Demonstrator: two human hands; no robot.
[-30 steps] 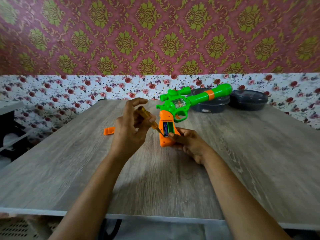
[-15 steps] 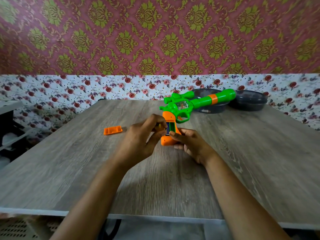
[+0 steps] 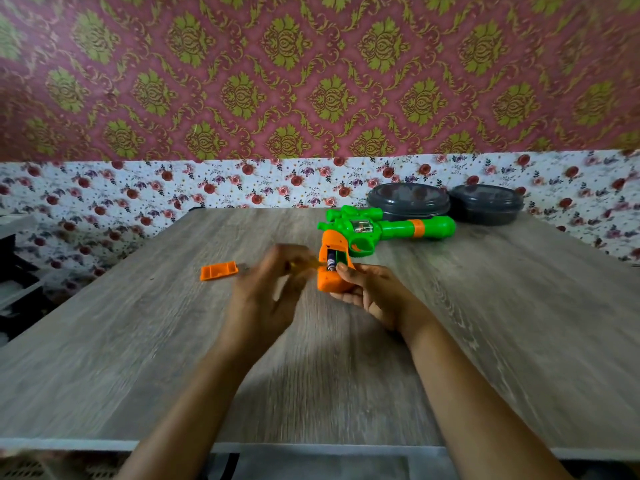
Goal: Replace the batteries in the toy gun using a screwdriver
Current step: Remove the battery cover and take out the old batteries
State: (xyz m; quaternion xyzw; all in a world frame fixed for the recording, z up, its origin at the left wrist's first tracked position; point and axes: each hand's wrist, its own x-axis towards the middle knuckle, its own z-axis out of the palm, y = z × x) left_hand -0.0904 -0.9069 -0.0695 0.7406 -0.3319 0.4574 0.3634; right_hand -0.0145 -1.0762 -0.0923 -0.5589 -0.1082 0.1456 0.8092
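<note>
On table [image 3: 485,341], green-and-orange toy gun [image 3: 381,230], battery bay [image 3: 332,261] uncovered, right hand [image 3: 374,292] around grip; left hand's [image 3: 266,299] hold unclear.

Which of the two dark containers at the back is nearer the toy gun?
The left container: the toy gun's barrel crosses in front of it; the right container sits past the muzzle.

Gun [image 3: 391,228]: green body, orange grip and barrel band. Cover [image 3: 219,270]: orange. Table [image 3: 519,323]: grey wood grain. Wall [image 3: 311,81]: maroon-and-olive damask above, white rose print below. Containers [image 3: 408,199]: dark grey.
</note>
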